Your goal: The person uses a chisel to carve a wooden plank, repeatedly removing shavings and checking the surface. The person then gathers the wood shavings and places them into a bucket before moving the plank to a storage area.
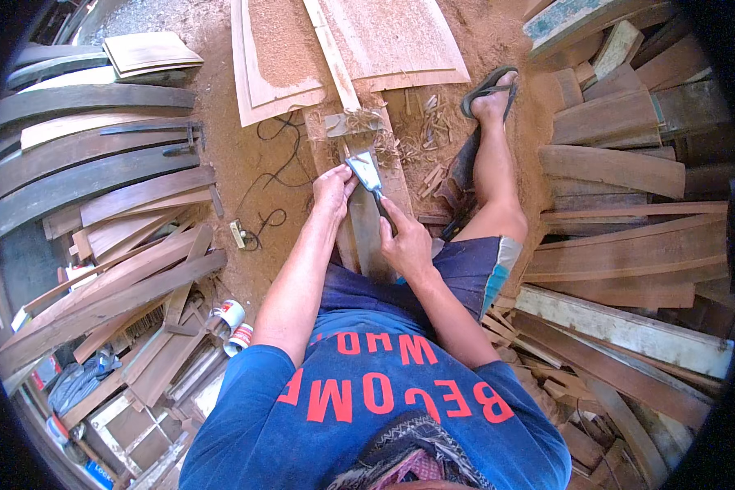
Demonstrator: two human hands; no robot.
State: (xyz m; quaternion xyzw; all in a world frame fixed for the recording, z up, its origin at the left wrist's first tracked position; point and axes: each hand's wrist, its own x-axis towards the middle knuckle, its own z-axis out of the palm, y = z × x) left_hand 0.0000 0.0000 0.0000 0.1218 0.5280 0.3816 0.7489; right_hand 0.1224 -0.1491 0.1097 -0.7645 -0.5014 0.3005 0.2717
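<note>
My right hand [406,245] is closed round the dark handle of a flat-bladed scraper [367,171], its index finger stretched along the handle. The wide, shiny blade points away from me and to the left. At the blade's left edge my left hand [333,192] is curled, fingertips against the metal. Below both hands runs a long wooden plank [394,163] between my legs. Just beyond the blade, a short greyish block [353,123] lies across the plank. Curled wood shavings [400,149] are heaped beside it.
Wide thin boards [408,41] dusted with sawdust lie ahead, a narrow strip [331,53] over them. Curved timber pieces [98,106] are stacked left, more planks [629,245] right. Dark cord [282,143] loops across the ground. Two cans [230,312] stand lower left.
</note>
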